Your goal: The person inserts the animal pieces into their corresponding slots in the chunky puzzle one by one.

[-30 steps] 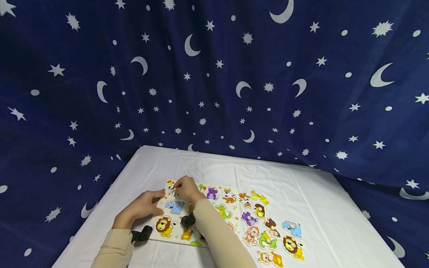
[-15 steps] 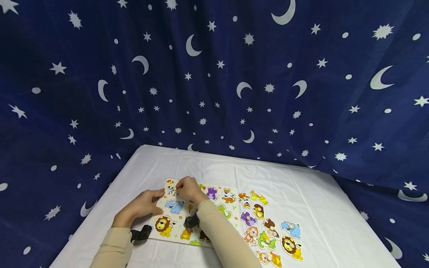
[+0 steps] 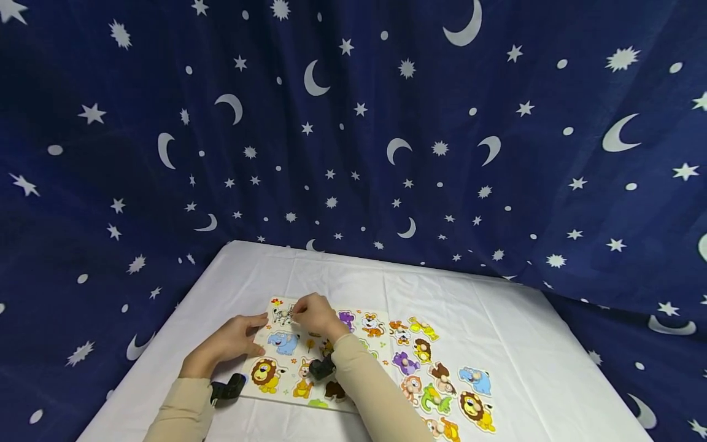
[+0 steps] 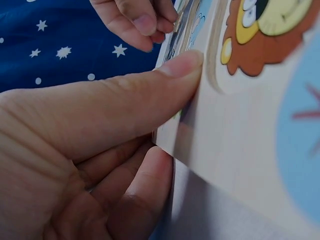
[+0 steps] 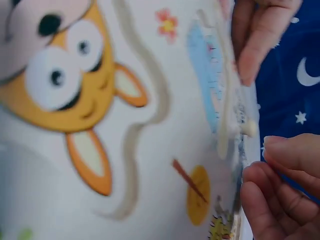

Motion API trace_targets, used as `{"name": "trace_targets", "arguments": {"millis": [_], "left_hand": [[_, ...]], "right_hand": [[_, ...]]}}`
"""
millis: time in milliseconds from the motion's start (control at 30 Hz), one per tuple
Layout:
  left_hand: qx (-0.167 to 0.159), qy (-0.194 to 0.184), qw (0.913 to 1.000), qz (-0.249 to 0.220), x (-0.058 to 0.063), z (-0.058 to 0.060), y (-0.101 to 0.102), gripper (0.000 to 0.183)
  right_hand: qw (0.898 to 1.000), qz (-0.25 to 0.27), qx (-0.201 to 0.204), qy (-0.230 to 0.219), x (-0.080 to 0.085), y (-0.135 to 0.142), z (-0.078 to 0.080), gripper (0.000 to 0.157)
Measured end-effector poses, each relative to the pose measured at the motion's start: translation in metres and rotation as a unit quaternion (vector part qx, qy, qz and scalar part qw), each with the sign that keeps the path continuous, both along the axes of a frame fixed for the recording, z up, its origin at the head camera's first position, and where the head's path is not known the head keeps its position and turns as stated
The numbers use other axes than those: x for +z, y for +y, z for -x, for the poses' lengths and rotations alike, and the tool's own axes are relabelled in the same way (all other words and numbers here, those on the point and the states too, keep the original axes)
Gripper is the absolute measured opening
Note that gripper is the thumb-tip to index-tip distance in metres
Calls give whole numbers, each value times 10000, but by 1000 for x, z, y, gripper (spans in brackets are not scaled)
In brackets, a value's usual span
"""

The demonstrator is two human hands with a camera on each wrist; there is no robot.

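Observation:
A wooden animal puzzle board (image 3: 287, 393) lies on the table. My left hand (image 3: 234, 337) holds its left edge; in the left wrist view the thumb (image 4: 182, 62) lies on the face and a curled finger (image 4: 160, 160) is at the edge. At the far left corner sits the zebra piece (image 3: 282, 315). My right hand (image 3: 319, 316) is just right of the zebra. In the right wrist view, the piece's knob (image 5: 248, 128) shows slightly apart from my right fingertips (image 5: 272, 147), which are loosely bent around nothing.
Several knobbed animal pieces lie right of the board, among them a blue elephant (image 3: 476, 380), a lion (image 3: 476, 410), a green crocodile (image 3: 435, 399) and a purple hippo (image 3: 405, 363). A white cloth (image 3: 525, 344) covers the table. A starry blue curtain (image 3: 353, 123) hangs behind.
My right hand has shifted slightly right, and more of the zebra shows. My left hand stays at the board's left edge. The whole head view has tilted a little.

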State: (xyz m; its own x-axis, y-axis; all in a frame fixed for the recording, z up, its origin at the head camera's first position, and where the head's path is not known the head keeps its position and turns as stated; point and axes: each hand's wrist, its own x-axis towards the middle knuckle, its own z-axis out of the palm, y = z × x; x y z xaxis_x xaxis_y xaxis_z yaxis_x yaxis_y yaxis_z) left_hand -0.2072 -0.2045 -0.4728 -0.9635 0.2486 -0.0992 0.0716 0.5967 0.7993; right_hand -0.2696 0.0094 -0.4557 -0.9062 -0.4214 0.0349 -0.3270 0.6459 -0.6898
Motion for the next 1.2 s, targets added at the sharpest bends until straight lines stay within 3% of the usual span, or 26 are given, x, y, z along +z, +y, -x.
{"name": "trace_targets", "arguments": {"millis": [367,800,1200], "left_hand": [[-25,-22,10000,25,5,1,-4,78],[-123,42,9999,4,2,5,-3,78],[-79,-3,10000,6,-1,1,-1,78]], "right_hand": [[9996,204,169,-51,5,6,-2,8],[9991,49,411,-11,15,22,-10,10],[9981,54,604,-112,17,30,-22,9]]}}
